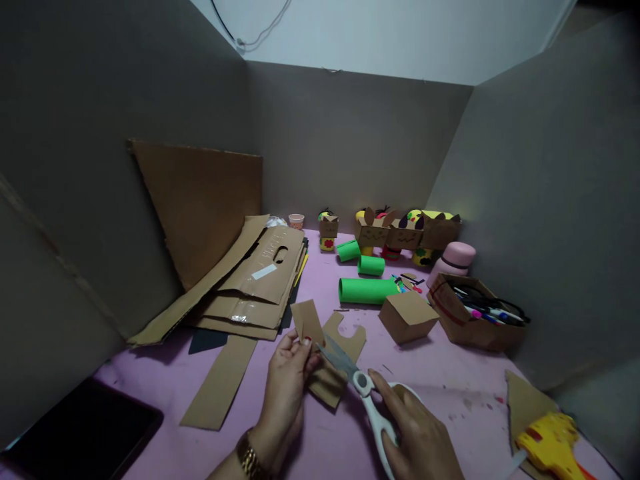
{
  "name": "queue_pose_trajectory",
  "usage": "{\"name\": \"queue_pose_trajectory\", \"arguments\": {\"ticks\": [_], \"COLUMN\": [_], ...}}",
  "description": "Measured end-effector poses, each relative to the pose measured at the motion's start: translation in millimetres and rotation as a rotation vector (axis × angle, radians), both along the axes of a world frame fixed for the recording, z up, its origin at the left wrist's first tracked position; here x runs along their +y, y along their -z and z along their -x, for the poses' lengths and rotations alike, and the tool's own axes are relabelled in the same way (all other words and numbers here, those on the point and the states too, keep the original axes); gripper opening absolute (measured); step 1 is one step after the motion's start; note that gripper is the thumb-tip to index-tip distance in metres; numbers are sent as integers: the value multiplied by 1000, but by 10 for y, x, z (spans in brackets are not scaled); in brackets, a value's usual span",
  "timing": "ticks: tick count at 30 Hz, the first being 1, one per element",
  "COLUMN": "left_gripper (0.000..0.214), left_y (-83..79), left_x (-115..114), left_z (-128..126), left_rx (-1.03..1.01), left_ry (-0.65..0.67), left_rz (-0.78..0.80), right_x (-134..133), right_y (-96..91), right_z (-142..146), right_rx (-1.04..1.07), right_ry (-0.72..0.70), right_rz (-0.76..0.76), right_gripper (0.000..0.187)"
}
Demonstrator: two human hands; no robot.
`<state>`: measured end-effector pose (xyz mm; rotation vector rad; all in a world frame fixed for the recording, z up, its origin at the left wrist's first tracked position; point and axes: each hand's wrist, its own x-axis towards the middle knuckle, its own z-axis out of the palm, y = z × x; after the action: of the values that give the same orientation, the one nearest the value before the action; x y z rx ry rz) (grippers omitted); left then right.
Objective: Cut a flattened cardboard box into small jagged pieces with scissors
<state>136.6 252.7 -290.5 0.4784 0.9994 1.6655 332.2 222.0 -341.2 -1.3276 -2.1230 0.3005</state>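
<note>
My left hand (293, 373) pinches a small piece of brown cardboard (308, 320) that stands up from the fingers. In my right hand (417, 427) is a pair of white-handled scissors (363, 383), its blades pointing up and left toward that piece. The blade tips reach the cardboard near my left thumb; whether they cut into it I cannot tell. Under and behind the blades lie a cardboard offcut with a rounded notch (353, 343) and a folded cardboard piece (327, 387), partly hidden by my left hand and the scissors.
Stacked cardboard sheets (250, 280) and a cardboard strip (220, 383) lie left, above a black tablet-like slab (85, 430). Green tubes (367, 291), a small cardboard box (407, 317) and a pen box (470, 327) sit right. A yellow glue gun (550, 440) rests at lower right.
</note>
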Motion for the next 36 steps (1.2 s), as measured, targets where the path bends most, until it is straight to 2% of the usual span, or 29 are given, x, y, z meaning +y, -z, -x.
{"name": "queue_pose_trajectory", "arguments": {"ticks": [5,8,14,19,27,36], "left_gripper": [27,29,36,29,28,33], "left_y": [-95,-144,-176,-158,-145,-128], "left_x": [-29,-71,-129,-171,-198,-178], "left_z": [23,-13,-67,-93,-117,-122], "left_rx": [-34,-41,39,104,119,99], "left_ry": [18,47,151,208,270,273], "left_rz": [36,35,65,23,-5,18], "right_x": [39,62,41,-19,-69,-46], "right_y": [-33,-122,-234,-227,-10,-143], "right_z": [40,-6,-76,-15,71,56], "right_rx": [495,583,691,631,723,722], "right_ry": [-119,-183,-328,-331,-234,-275], "right_rz": [401,572,776,734,614,659], "right_gripper": [54,58,69,67,68,62]}}
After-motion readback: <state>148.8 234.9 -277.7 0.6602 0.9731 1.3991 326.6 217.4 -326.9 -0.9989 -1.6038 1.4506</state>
